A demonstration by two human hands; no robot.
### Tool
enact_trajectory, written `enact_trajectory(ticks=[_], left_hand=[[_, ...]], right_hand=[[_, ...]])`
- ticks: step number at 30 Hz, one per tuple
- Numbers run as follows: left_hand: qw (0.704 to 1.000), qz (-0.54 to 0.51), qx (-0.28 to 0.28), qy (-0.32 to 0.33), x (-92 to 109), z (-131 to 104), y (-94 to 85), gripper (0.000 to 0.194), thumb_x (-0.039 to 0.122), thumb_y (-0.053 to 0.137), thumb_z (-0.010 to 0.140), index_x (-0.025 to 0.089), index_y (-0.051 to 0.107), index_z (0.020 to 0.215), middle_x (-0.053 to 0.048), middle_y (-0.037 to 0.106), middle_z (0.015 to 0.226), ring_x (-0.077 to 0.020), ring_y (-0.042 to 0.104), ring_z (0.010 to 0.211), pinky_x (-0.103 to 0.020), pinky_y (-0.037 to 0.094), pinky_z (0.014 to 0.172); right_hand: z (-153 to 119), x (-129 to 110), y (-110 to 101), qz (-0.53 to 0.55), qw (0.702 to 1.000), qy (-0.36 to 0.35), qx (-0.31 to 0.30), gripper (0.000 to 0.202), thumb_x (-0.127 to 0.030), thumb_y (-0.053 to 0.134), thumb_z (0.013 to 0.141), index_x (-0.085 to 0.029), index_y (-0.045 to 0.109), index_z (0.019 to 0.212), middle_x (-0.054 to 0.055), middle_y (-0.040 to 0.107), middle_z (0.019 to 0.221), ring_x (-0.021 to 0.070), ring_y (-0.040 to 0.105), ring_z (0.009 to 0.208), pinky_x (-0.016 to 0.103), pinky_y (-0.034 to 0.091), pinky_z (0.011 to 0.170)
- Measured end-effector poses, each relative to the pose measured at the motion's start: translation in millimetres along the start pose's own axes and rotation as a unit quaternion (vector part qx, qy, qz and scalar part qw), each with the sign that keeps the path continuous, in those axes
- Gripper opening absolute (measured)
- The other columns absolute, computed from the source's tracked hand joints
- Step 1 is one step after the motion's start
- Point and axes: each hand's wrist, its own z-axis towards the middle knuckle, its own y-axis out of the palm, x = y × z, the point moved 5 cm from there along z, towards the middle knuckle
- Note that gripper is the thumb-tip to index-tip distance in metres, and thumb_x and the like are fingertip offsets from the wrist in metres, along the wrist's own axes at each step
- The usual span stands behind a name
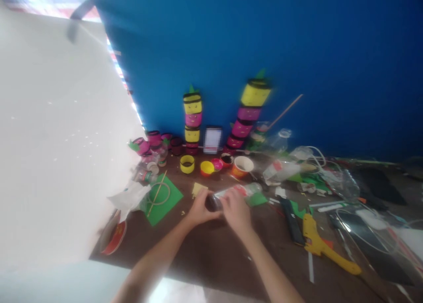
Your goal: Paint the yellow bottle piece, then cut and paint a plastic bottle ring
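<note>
Between my two hands is a small, dark-edged, ring-like piece [215, 201] that looks like clear plastic. It is blurred and mostly covered by fingers. My left hand [200, 210] curves around its left side, thumb below and fingers above. From the right, my right hand [235, 208] grips the same piece with bent fingers. Just behind the right hand lies a clear plastic bottle [254, 188] with a red and white part. A scrap of yellow paper [199, 188] sits by the left fingertips. Green paper [259, 199] lies right of the right hand.
Stacked yellow and pink face-decorated rings [193, 120] and a taller stack [244, 122] stand along the blue wall. Paint cups [207, 168] and a paper cup [243, 167] are behind the hands. A yellow glue gun [319, 243] lies right; a green sheet [172, 197] lies left.
</note>
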Motion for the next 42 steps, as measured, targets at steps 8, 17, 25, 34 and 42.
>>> enact_trajectory(ticks=[8, 17, 25, 34, 42], left_hand=[[1.0, 0.006, 0.008, 0.008, 4.2, 1.3, 0.7, 0.053, 0.043, 0.078, 0.056, 0.02, 0.052, 0.095, -0.003, 0.053, 0.09, -0.0202, 0.052, 0.085, -0.032, 0.042, 0.075], [1.0, 0.018, 0.003, 0.007, 6.2, -4.0, 2.3, 0.055, 0.04, 0.079, 0.053, 0.02, 0.052, 0.096, -0.005, 0.053, 0.095, -0.0232, 0.052, 0.089, -0.035, 0.043, 0.078], [1.0, 0.031, -0.004, -0.005, 9.6, -5.7, 3.9, 0.052, 0.039, 0.08, 0.052, 0.019, 0.052, 0.091, -0.005, 0.053, 0.093, -0.0242, 0.052, 0.089, -0.037, 0.043, 0.078], [0.998, 0.057, -0.013, -0.004, 9.6, -5.7, 12.2, 0.055, 0.037, 0.08, 0.05, 0.019, 0.054, 0.094, -0.006, 0.054, 0.099, -0.0263, 0.051, 0.099, -0.039, 0.043, 0.087], [0.998, 0.053, -0.02, -0.017, 3.3, -6.9, 15.7, 0.061, 0.037, 0.081, 0.049, 0.019, 0.053, 0.1, -0.009, 0.052, 0.108, -0.0303, 0.048, 0.111, -0.043, 0.04, 0.096]], right_hand=[[2.1, 4.7, -1.1, 0.004, 0.999, 0.015, 0.046, 0.02, -0.031, 0.043, 0.087, -0.022, 0.051, 0.07, 0.008, 0.055, 0.085, 0.0228, 0.051, 0.086, 0.034, 0.041, 0.07], [9.3, 31.3, -10.1, 0.025, 0.993, 0.069, 0.089, 0.025, -0.036, 0.043, 0.086, -0.02, 0.05, 0.069, 0.008, 0.055, 0.081, 0.0211, 0.051, 0.079, 0.033, 0.041, 0.071], [19.2, 76.0, -34.3, 0.017, 0.974, 0.162, 0.157, 0.026, -0.041, 0.044, 0.082, -0.02, 0.051, 0.068, 0.011, 0.056, 0.084, 0.0231, 0.051, 0.079, 0.034, 0.039, 0.068], [30.0, 125.0, -57.0, 0.014, 0.932, 0.261, 0.252, 0.021, -0.038, 0.048, 0.076, -0.019, 0.053, 0.069, 0.013, 0.057, 0.084, 0.0252, 0.051, 0.08, 0.036, 0.038, 0.068], [30.6, 136.2, -63.9, 0.016, 0.912, 0.271, 0.306, 0.02, -0.037, 0.047, 0.075, -0.02, 0.052, 0.067, 0.013, 0.058, 0.078, 0.0275, 0.051, 0.084, 0.039, 0.039, 0.075]])
